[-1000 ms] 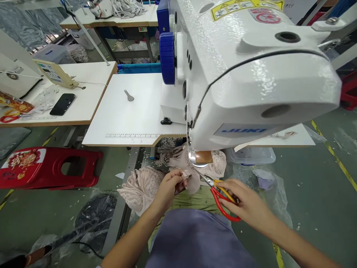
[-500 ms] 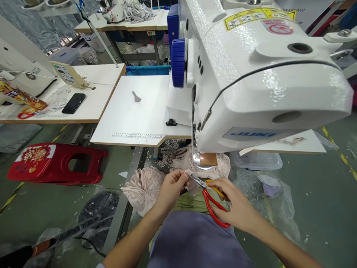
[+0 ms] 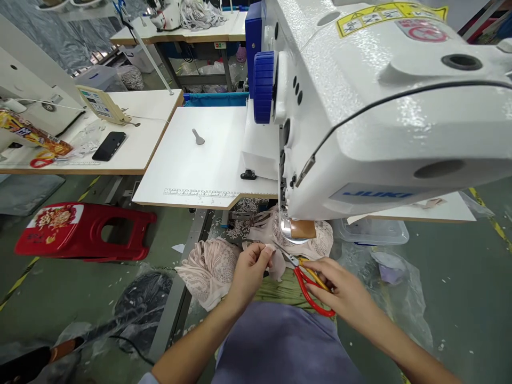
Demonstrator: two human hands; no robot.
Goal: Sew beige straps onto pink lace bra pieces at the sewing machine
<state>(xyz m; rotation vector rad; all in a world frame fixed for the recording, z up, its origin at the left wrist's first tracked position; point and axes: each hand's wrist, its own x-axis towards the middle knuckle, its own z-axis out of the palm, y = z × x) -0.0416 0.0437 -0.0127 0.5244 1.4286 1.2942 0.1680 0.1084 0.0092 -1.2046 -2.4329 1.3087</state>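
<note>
My left hand (image 3: 252, 266) pinches the edge of a pale pink piece of fabric (image 3: 277, 265), fingers closed. In my right hand (image 3: 340, 282) are scissors with red and yellow handles (image 3: 310, 290); their blades point left at the fabric, close to my left fingertips. Just beyond, a pale pink lace bra (image 3: 320, 240) lies under the tip of the sewing machine (image 3: 384, 133). More pink lace cups (image 3: 210, 269) are bunched to the left of my left hand. Whether the blades touch the fabric cannot be made out.
A white machine table (image 3: 192, 170) with a printed ruler and a small grey tool (image 3: 198, 137) stands ahead. At left are a red stool (image 3: 80, 229), a phone (image 3: 109, 146) and other scissors (image 3: 42, 161). A clear plastic box (image 3: 374, 232) sits at right.
The scissors have drawn slightly away from my left fingertips and their handles have risen a little. More of the pink fabric hangs in view. The camera view has shifted slightly.
</note>
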